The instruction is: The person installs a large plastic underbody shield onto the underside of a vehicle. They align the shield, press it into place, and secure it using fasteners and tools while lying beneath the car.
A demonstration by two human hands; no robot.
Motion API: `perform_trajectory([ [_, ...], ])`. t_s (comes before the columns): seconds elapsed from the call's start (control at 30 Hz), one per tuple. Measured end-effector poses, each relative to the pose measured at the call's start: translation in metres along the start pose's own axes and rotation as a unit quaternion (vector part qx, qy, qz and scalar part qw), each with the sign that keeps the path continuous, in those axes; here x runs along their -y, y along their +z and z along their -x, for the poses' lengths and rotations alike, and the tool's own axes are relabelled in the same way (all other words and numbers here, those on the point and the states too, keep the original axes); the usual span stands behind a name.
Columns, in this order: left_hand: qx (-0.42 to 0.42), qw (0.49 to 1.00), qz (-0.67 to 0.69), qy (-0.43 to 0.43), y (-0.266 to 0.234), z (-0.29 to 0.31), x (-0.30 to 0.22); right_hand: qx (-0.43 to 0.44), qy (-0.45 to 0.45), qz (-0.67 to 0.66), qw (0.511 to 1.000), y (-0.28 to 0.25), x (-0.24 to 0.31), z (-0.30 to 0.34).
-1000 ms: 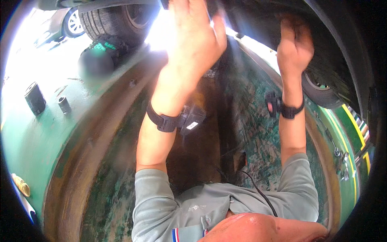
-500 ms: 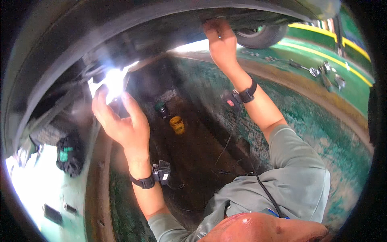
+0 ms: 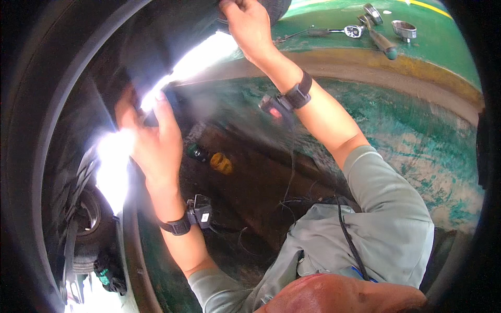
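Both of my arms reach up beneath a vehicle's dark underside (image 3: pixel 130 47). My left hand (image 3: pixel 156 148) is raised on the left, its thumb and fingers bent toward each other in a grip. Strong white glare lies at its fingertips and beside its heel, hiding what is between them. Further right, my right hand (image 3: pixel 251 28) is up at the top edge of the picture with curled fingers, near a black tyre (image 3: pixel 279 8). Whatever its fingers close around is hidden. Each wrist wears a black strap with a small device.
On the green ledge at upper right lie a ratchet (image 3: pixel 352 31), a dark-handled tool (image 3: pixel 383 43) and a chrome cup-shaped piece (image 3: pixel 404 30). Down in the pit are a yellow container (image 3: pixel 221 163) and a dark round object (image 3: pixel 197 152). A black bundle (image 3: pixel 110 275) lies at lower left.
The view has shifted, bringing the ledge tools higher and closer. My right hand now appears further left and higher. My left hand stays raised in its grip; glare now also covers its outer side.
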State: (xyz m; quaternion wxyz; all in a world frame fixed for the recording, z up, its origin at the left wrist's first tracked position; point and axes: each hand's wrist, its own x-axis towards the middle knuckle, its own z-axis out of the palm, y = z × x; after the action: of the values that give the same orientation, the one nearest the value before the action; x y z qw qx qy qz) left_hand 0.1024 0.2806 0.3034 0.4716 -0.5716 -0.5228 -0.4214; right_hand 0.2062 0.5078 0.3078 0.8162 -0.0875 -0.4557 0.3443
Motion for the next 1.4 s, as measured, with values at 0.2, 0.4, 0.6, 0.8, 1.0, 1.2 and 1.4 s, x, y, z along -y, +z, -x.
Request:
perform_trajectory([
  [0.2, 0.023, 0.989, -0.088, 0.12, 0.072, -0.04, -0.005, -0.073, 0.095, -0.027, 0.992, -0.01, -0.034, -0.061],
  [0.4, 0.001, 0.985, -0.114, 0.131, 0.087, -0.059, 0.016, -0.173, 0.072, 0.036, 0.982, 0.01, -0.105, -0.105],
  [0.6, 0.009, 0.961, -0.166, 0.222, 0.111, -0.057, -0.009, -0.183, -0.076, 0.022, 0.98, -0.006, -0.066, -0.087],
  [0.8, 0.013, 0.972, 0.036, 0.233, 0.161, -0.08, -0.062, -0.166, -0.064, 0.004, 0.984, -0.009, -0.081, -0.097],
  [1.0, 0.145, 0.976, 0.159, 0.023, 0.181, -0.103, -0.097, -0.147, -0.065, -0.012, 0.987, -0.029, -0.045, -0.097],
  [1.2, 0.087, 0.944, 0.314, 0.047, 0.202, -0.101, -0.087, -0.151, -0.229, 0.128, 0.953, -0.053, -0.048, -0.105],
  [1.4, 0.085, 0.928, 0.346, 0.106, 0.208, -0.094, -0.071, -0.147, -0.167, 0.051, 0.974, -0.042, -0.061, -0.083],
])
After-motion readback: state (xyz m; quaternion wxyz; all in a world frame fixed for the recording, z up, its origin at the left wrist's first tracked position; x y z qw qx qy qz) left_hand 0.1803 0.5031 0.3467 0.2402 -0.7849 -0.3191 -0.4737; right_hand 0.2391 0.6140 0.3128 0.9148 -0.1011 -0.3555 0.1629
